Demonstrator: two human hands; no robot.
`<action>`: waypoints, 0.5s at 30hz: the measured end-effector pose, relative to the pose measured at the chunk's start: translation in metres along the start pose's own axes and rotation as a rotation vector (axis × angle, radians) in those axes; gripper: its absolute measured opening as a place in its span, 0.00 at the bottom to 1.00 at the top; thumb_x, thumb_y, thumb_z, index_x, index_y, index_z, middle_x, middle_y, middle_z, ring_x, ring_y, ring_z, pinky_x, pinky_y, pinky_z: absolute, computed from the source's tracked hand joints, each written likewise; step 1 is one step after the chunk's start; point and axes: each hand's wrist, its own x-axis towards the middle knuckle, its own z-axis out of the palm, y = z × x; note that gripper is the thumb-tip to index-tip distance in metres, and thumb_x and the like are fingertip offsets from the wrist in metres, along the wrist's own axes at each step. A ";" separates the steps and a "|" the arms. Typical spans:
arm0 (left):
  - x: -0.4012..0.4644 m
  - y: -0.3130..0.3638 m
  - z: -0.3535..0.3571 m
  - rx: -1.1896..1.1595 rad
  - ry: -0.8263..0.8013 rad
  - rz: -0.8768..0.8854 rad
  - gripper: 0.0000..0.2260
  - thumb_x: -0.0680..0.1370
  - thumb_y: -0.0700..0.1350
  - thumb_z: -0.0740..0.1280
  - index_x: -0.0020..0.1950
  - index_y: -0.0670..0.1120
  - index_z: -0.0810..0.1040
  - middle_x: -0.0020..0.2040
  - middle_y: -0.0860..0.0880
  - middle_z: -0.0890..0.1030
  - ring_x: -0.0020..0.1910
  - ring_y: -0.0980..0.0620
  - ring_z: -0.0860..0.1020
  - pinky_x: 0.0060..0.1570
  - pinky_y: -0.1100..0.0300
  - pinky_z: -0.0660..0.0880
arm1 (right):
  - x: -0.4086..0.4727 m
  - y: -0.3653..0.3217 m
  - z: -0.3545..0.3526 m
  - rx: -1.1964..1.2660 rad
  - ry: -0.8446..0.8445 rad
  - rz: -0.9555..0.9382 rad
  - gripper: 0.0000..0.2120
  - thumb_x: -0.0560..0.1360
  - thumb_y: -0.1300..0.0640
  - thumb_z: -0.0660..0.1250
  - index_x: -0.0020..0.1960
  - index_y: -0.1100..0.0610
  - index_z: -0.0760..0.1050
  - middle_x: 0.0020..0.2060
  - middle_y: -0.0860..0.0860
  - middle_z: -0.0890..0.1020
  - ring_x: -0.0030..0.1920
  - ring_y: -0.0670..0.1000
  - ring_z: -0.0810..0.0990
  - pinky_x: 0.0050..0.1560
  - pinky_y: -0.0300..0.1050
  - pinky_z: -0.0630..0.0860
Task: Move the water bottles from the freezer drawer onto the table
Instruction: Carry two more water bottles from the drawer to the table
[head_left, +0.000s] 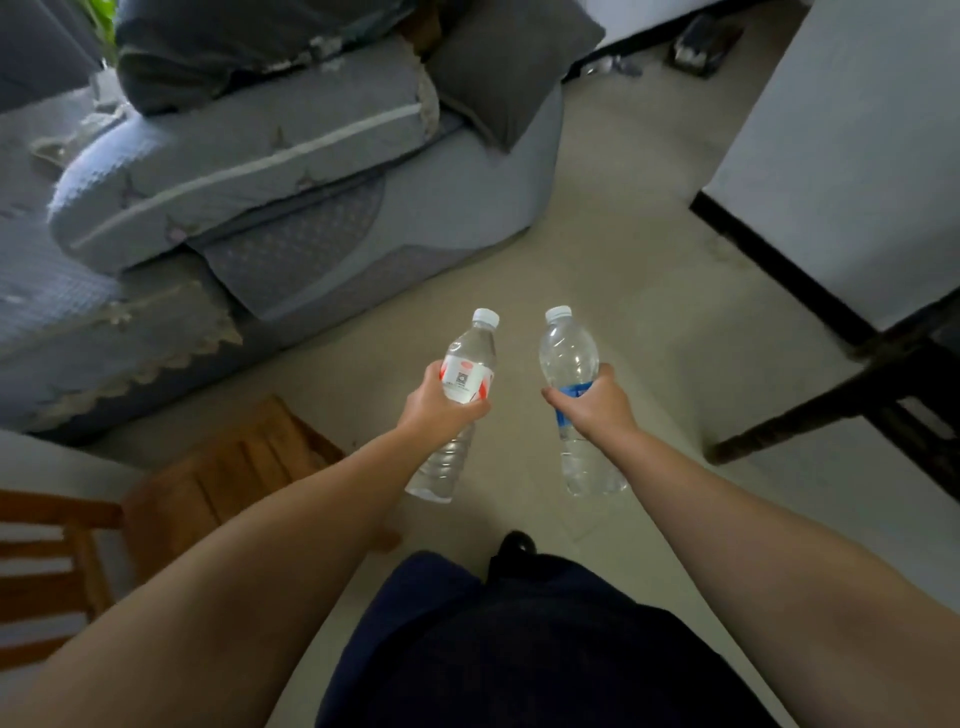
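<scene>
1. Left hand (439, 402) — is gripping the red-label bottle (457, 405) round its label, fingers curled about the middle, cap tilted up and away.
2. Right hand (597, 402) — is gripping the blue-label bottle (574, 400) at the label band, cap likewise pointing up and forward.
3. Both bottles are hanging in the air over the floor (597, 234), close beside each other but apart; neither freezer nor table top is showing.
4. Handling, as judged: full and capped, so moderately heavy; thin walls likely giving under a hard squeeze, possibly cold and slick. The labelled waist is offering the surest hold.
5. Surroundings: sofa (260, 182) ahead left, wooden chair (208, 483) near left, dark furniture leg (831, 405) at right.
</scene>
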 end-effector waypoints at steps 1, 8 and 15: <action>0.012 0.015 0.006 0.009 -0.015 0.018 0.28 0.70 0.52 0.72 0.68 0.51 0.67 0.53 0.52 0.77 0.51 0.49 0.78 0.53 0.57 0.75 | 0.012 -0.001 -0.009 0.009 0.022 0.013 0.28 0.71 0.51 0.72 0.65 0.60 0.65 0.47 0.51 0.75 0.46 0.54 0.75 0.46 0.42 0.69; 0.087 0.088 0.047 0.092 -0.155 0.111 0.29 0.71 0.52 0.73 0.69 0.51 0.67 0.53 0.52 0.77 0.48 0.52 0.77 0.45 0.60 0.70 | 0.074 0.002 -0.059 0.079 0.155 0.136 0.28 0.71 0.50 0.73 0.64 0.60 0.67 0.48 0.51 0.75 0.45 0.52 0.74 0.46 0.42 0.69; 0.194 0.178 0.093 0.257 -0.301 0.234 0.29 0.69 0.55 0.72 0.66 0.51 0.68 0.52 0.53 0.78 0.48 0.52 0.77 0.46 0.60 0.71 | 0.170 -0.009 -0.105 0.263 0.321 0.280 0.21 0.70 0.53 0.74 0.59 0.56 0.70 0.47 0.50 0.78 0.46 0.52 0.77 0.47 0.42 0.71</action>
